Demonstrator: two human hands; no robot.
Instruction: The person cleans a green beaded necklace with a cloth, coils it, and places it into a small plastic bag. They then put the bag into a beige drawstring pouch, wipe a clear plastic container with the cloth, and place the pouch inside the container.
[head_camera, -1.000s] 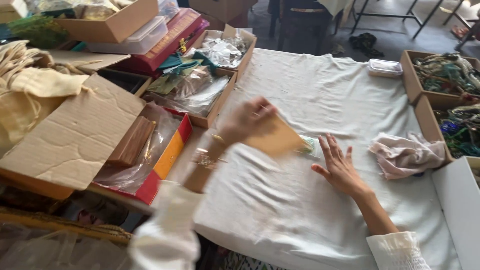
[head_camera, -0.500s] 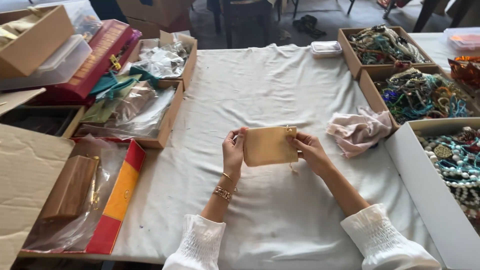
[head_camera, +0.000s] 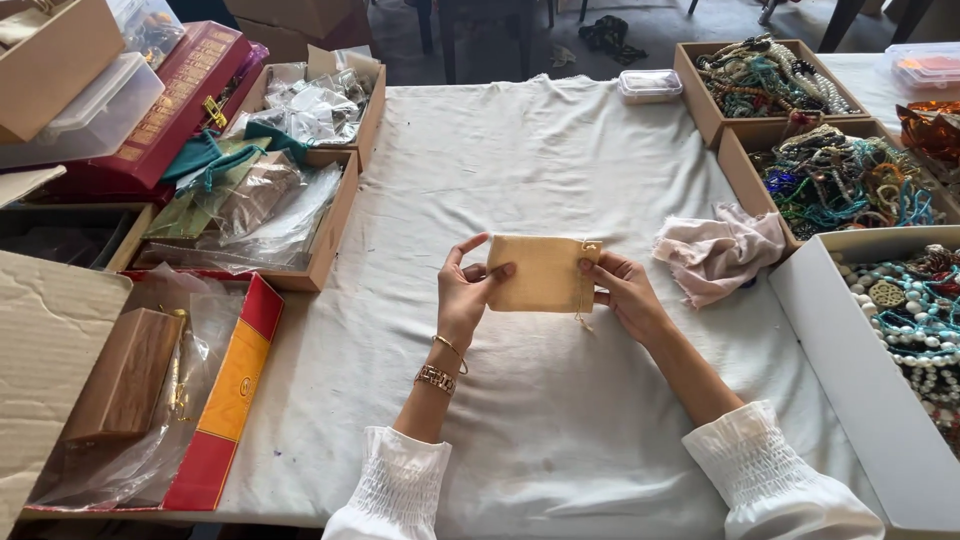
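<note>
Holding a small tan drawstring pouch (head_camera: 541, 273) up between both hands, we are keeping it flat and level just above the white cloth-covered table (head_camera: 520, 160). Our left hand (head_camera: 463, 296) is pinching the pouch's left edge, thumb across the front and fingers closed behind it; our right hand (head_camera: 622, 292) is clamping the right edge the same way, next to where the thin drawstring (head_camera: 581, 300) is dangling loose. Gripping it by opposite edges is keeping the fabric stretched taut and its face turned up toward us, which looks like a way of smoothing it or checking it.

We are wearing a gold bracelet and watch (head_camera: 440, 366) on the left wrist, and white gathered sleeves are covering both forearms. Just beyond the right hand a crumpled pink cloth (head_camera: 718, 251) is lying on the table, touching the corner of a cardboard box of mixed bead necklaces (head_camera: 845, 180). A white box of turquoise and pearl beads (head_camera: 915, 310) is sitting near the right forearm. On the left, well apart from the pouch, a wooden box in a plastic bag (head_camera: 125, 375) is resting in a red tray, with a cardboard box of plastic sleeves (head_camera: 270, 200) beyond it.
</note>
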